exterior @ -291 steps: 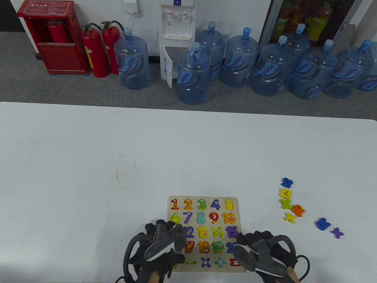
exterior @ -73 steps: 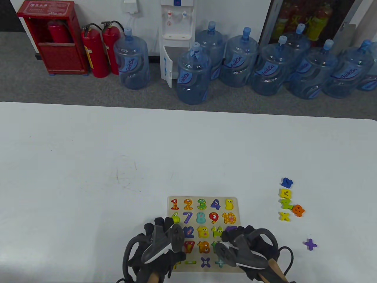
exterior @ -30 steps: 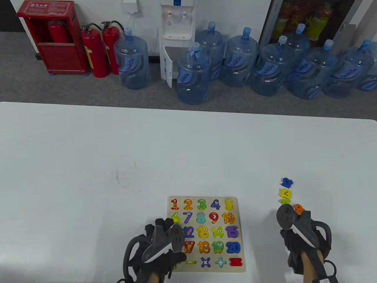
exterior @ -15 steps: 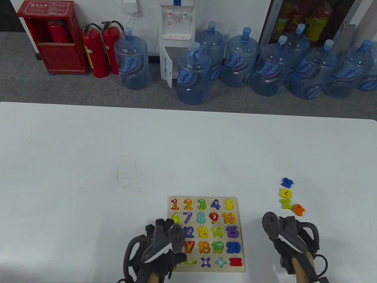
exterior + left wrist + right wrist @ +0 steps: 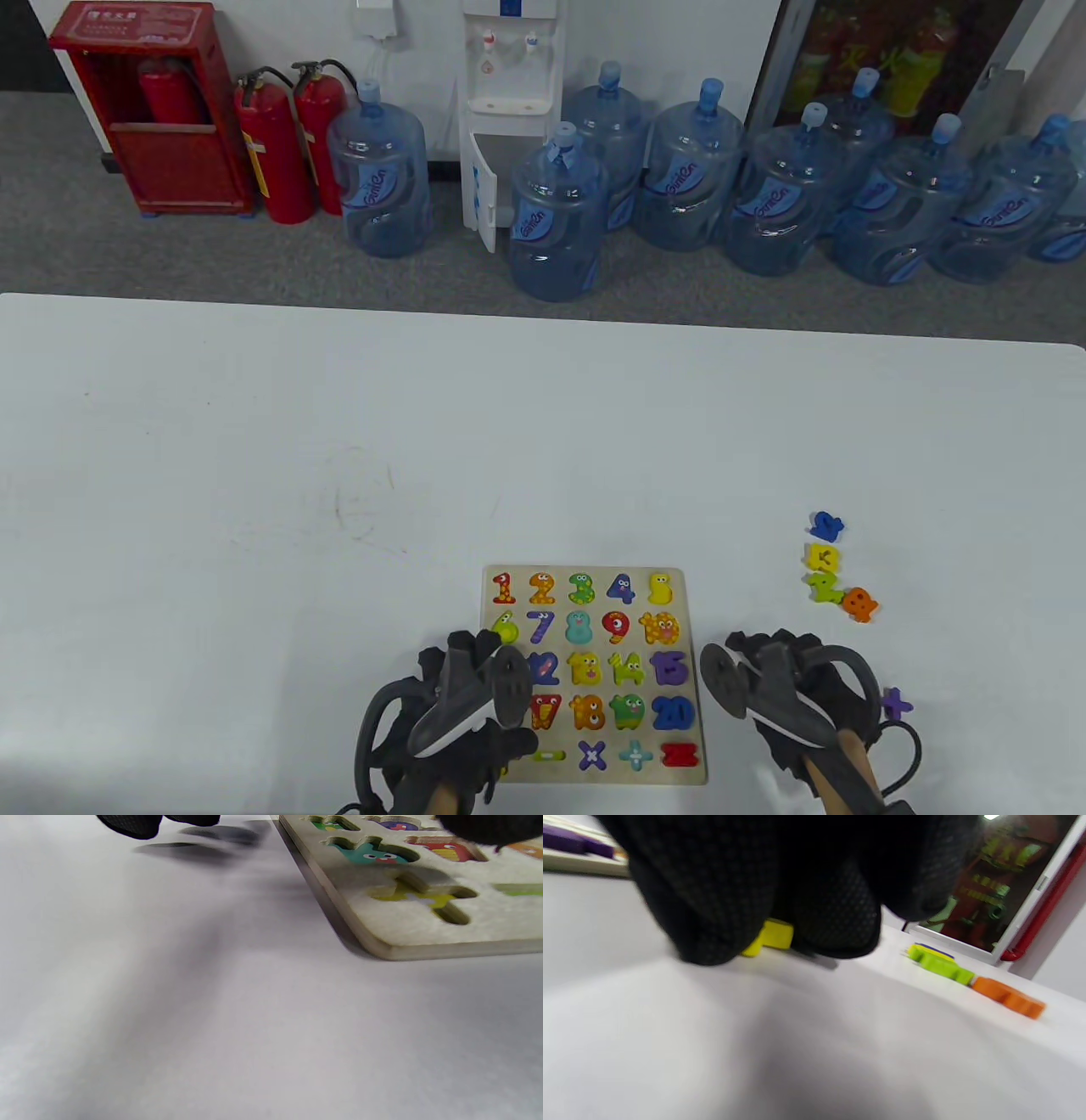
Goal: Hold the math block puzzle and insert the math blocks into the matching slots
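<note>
Right hand [image 5: 780,887] pinches a yellow block [image 5: 770,937], hidden from above; left hand's [image 5: 462,705] grip unclear.

Yellow block [image 5: 772,937] half-hidden by fingers [image 5: 835,912]

Grey carpet [image 5: 85,212] – water jugs [image 5: 556,221] (blue) lined up.

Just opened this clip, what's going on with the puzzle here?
A person in black sensor gloves is filling a wooden number puzzle board. The left hand rests on the board's near-left part, steadying it. The right hand is on the table just right of the board, fingers curled around a yellow block. Blue, yellow, green and orange blocks plus a purple cross lie loose on the table's right side.
</note>
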`<state>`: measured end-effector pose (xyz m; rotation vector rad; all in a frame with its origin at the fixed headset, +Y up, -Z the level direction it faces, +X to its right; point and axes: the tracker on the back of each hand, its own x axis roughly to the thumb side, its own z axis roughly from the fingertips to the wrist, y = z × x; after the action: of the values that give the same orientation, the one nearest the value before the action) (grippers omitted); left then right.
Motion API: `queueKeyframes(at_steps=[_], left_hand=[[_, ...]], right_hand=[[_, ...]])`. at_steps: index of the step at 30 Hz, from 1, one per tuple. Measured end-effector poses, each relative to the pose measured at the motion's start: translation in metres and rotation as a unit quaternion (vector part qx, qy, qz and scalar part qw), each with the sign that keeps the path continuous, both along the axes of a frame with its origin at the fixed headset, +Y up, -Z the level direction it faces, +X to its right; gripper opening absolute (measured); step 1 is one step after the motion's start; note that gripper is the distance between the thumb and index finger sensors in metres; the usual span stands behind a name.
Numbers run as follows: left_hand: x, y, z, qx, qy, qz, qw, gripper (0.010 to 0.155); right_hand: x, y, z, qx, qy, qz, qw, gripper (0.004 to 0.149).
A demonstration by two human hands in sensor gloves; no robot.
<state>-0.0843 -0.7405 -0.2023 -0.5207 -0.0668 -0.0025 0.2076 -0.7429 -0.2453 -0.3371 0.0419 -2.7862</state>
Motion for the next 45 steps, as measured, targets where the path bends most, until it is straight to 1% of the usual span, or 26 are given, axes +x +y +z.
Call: queueKeyframes(at_steps=[5, 8, 10, 16, 19, 23, 26, 31, 33, 38, 42, 45], left_hand=[[0.000, 0.000, 0.000, 0.002, 0.001, 0.002, 1.000, 0.102], [0.000, 0.000, -0.001, 0.002, 0.001, 0.005, 1.000, 0.101], [0.000, 0.000, -0.001, 0.003, 0.001, 0.006, 1.000, 0.101], [-0.002, -0.001, -0.002, 0.000, 0.010, 0.004, 1.000, 0.100], [-0.004, -0.001, -0.003, 0.001, 0.018, 0.001, 1.000, 0.099], [-0.005, 0.000, -0.003, 0.008, 0.024, -0.002, 1.000, 0.097], [-0.006, 0.002, -0.004, 0.022, 0.029, -0.003, 0.999, 0.090], [-0.011, 0.004, -0.005, 0.046, 0.056, -0.017, 0.997, 0.077], [-0.013, 0.005, -0.006, 0.050, 0.063, -0.017, 0.997, 0.074], [-0.013, 0.005, -0.006, 0.047, 0.065, -0.016, 0.997, 0.073], [-0.015, 0.004, -0.007, 0.035, 0.075, -0.010, 0.997, 0.074], [-0.017, 0.004, -0.007, 0.036, 0.081, -0.006, 0.996, 0.074]], right_hand=[[-0.016, 0.002, 0.006, -0.013, 0.033, -0.008, 0.999, 0.058], [-0.024, 0.007, 0.011, 0.003, 0.048, 0.001, 0.999, 0.058], [-0.028, 0.013, 0.014, 0.011, 0.058, -0.013, 0.998, 0.058], [-0.052, 0.032, 0.034, 0.042, 0.131, -0.055, 0.989, 0.058], [-0.073, 0.034, 0.045, 0.034, 0.179, -0.060, 0.981, 0.058], [-0.098, 0.035, 0.057, 0.036, 0.219, -0.044, 0.974, 0.058], [-0.115, 0.034, 0.062, 0.035, 0.241, -0.039, 0.969, 0.058], [-0.145, 0.036, 0.070, 0.030, 0.282, -0.042, 0.958, 0.058], [-0.155, 0.035, 0.072, 0.026, 0.295, -0.043, 0.954, 0.058], [-0.178, 0.025, 0.078, 0.012, 0.323, -0.022, 0.946, 0.057], [-0.190, 0.020, 0.084, 0.036, 0.350, -0.038, 0.935, 0.057], [-0.200, 0.018, 0.088, 0.036, 0.362, -0.036, 0.931, 0.057]])
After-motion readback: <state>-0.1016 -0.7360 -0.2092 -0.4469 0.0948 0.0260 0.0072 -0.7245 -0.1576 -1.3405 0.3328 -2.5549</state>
